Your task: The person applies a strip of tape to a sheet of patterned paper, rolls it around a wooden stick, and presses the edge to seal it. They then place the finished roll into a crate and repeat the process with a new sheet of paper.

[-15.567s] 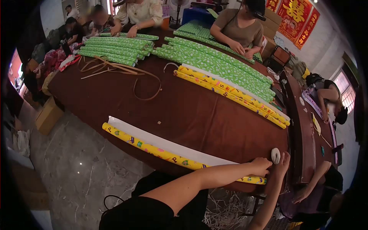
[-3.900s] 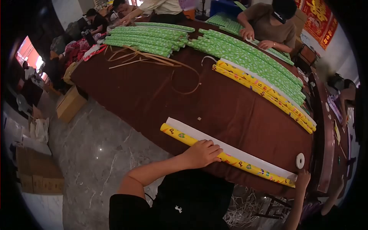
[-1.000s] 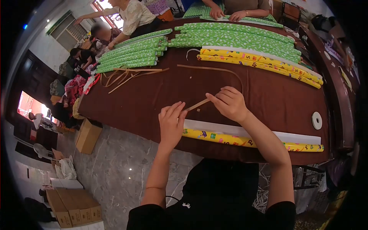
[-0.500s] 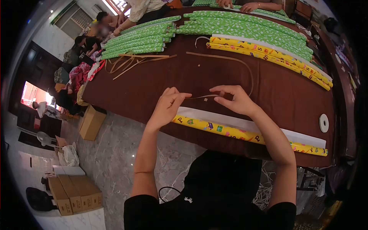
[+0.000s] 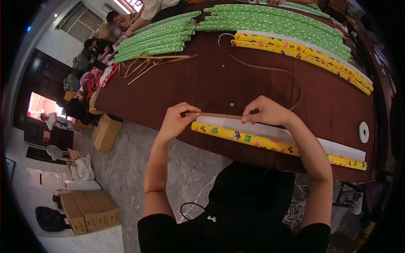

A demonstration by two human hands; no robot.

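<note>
My left hand (image 5: pixel 179 121) pinches one end of a narrow brown tape strip (image 5: pixel 221 115), thumb against fingers. Further along, my right hand (image 5: pixel 268 111) pinches the same strip, which is taut between the two. It runs along the upper edge of the white underside (image 5: pixel 225 122) of a partly unrolled sheet. The rolled part is a yellow patterned wrapping paper roll (image 5: pixel 244 138), lying along the table's near edge under my right forearm. Beyond my right hand a long loose curve of brown strip (image 5: pixel 291 73) lies on the cloth.
Green wrapping paper rolls (image 5: pixel 274 21) and yellow rolls (image 5: pixel 303 52) lie across the table's far side. Loose brown strips (image 5: pixel 158 59) are at the left, a white tape ring (image 5: pixel 363 132) at the right. Other people work at the far edge. Cardboard boxes (image 5: pixel 90 213) stand on the floor.
Both hands have come down toward the sheet's white edge. The strip between them has gone from slack above the cloth to straight along that edge, and its loose tail has shifted right.
</note>
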